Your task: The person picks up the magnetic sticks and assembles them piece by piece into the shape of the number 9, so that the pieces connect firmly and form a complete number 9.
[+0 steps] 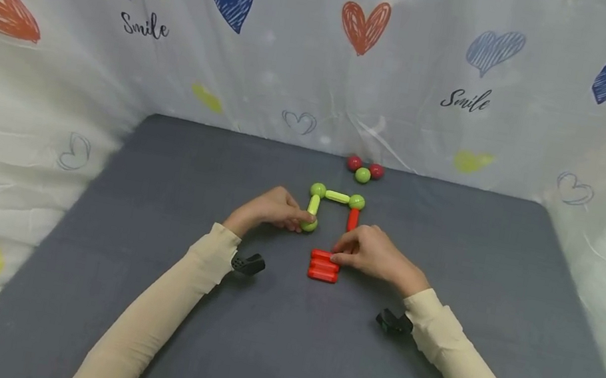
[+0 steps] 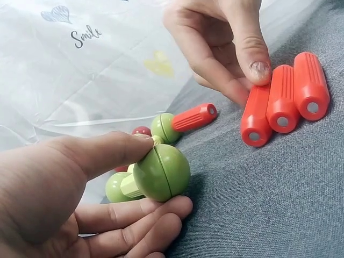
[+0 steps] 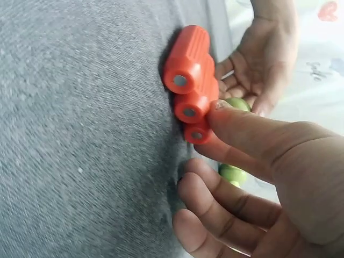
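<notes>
My left hand [image 1: 275,208] pinches a green ball [image 2: 171,173] between thumb and fingers. From that ball a yellow-green rod [image 1: 314,204] runs to a second green ball [image 1: 318,189]. Another yellow-green rod [image 1: 337,197] links it to a third green ball [image 1: 357,201], where a red rod [image 1: 353,218] points back toward me. My right hand [image 1: 375,254] holds the farthest of three red rods [image 1: 322,275] lying side by side, thumb and index finger at its end. Grey metal discs show in the rods' ends in both wrist views.
Behind the joined pieces, two red balls [image 1: 354,163] and a loose green ball [image 1: 363,175] sit together near the table's back edge. A dark grey cloth [image 1: 208,172] covers the table. Pale curtains [image 1: 300,67] with printed hearts hang behind and at the sides.
</notes>
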{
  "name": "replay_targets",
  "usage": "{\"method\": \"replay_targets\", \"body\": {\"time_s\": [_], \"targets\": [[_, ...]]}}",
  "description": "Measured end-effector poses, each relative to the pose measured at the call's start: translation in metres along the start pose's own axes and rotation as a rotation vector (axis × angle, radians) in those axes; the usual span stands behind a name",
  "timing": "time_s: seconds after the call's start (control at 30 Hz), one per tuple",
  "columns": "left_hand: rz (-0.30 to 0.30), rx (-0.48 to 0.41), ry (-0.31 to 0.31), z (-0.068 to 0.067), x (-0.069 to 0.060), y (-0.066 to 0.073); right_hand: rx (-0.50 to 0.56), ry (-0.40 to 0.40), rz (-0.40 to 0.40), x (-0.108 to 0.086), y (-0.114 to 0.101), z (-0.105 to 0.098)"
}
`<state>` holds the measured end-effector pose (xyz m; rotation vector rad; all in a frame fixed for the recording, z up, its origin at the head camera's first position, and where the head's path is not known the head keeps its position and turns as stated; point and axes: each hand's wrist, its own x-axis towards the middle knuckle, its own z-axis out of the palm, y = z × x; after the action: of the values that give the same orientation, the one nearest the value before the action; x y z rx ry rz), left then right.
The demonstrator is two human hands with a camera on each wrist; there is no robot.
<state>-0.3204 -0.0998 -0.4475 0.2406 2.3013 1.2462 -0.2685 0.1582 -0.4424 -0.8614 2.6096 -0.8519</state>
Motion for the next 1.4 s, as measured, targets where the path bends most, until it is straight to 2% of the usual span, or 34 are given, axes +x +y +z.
{"method": "replay_targets", "body": {"time_s": [0.43,0.7,0.93,1.4], "targets": [[-0.012,0.004,0.017,0.004,0.000,-0.005,-0.038,-0.007,0.004,0.001,-0.001,0.008],[-0.015,0.008,0.028,0.003,0.003,-0.006,-0.061,0.097,-0.026,0.004,0.002,0.006],[-0.007,0.000,0.032,0.004,0.003,-0.005,-0.089,0.201,-0.004,0.010,0.001,-0.001],[0.001,-0.001,0.052,0.005,0.000,-0.004,-0.145,0.219,-0.020,0.020,0.002,0.000]]}}
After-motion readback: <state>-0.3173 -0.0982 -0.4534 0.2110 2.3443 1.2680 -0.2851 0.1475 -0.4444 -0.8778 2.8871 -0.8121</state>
